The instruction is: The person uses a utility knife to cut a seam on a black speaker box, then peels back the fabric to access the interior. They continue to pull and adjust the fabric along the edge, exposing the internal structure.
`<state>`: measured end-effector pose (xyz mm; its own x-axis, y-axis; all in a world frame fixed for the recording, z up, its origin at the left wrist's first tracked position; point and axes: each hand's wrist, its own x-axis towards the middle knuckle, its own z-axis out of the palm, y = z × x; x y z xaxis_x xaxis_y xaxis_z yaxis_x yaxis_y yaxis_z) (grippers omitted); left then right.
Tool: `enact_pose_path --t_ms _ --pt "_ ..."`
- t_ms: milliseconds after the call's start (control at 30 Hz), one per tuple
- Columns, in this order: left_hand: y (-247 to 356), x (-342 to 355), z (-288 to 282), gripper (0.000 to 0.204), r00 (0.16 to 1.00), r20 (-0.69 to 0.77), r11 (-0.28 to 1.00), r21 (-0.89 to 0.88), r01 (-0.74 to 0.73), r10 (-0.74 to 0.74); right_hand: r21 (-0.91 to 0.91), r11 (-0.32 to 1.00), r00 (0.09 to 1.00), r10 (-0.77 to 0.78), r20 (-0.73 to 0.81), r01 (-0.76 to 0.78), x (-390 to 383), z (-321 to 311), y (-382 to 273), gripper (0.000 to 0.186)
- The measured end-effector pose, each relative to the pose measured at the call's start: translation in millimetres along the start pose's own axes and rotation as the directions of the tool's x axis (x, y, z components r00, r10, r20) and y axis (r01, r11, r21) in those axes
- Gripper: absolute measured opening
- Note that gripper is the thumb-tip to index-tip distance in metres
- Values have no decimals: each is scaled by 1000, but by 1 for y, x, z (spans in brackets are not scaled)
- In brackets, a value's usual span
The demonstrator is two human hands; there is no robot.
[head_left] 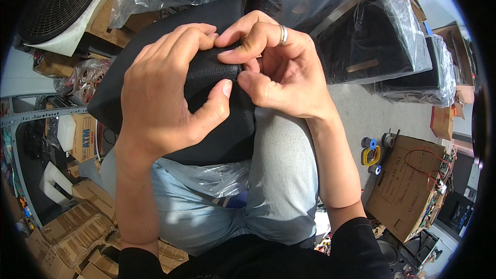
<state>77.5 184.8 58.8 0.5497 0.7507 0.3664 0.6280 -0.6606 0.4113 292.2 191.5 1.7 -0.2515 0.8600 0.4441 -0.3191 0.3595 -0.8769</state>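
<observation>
Across my lap lies a large, dark piece with a black leather-like covering (222,134); its right edge runs above my right thigh. My left hand (160,82) rests over it with the fingers curled, the thumb apart from them and a raised black ridge between, gripping it. At that right edge my right hand (284,67) is closed, thumb and fingertips pinching the covering's edge. A ring (282,35) sits on one of its fingers. The fingertips of both hands nearly meet at the upper side. What lies inside the right-hand pinch is hidden.
Black boxes wrapped in clear plastic (374,39) stand ahead and to the right. A round black fan-like grille (59,0) is at the upper left. Cardboard boxes (408,186) and small spools (369,143) are on the right; a metal shelf (46,111) stands left.
</observation>
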Motion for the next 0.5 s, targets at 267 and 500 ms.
enact_pose_path --t_ms 267,500 --pt "-1 3 -6 51 997 71 1000 -7 -12 12 9 1000 1000 7 17 -7 0 0 0 22" --pt "-25 33 -32 69 886 453 995 -74 -68 94 -49 999 1000 -20 -11 19 -1 3 0 23"
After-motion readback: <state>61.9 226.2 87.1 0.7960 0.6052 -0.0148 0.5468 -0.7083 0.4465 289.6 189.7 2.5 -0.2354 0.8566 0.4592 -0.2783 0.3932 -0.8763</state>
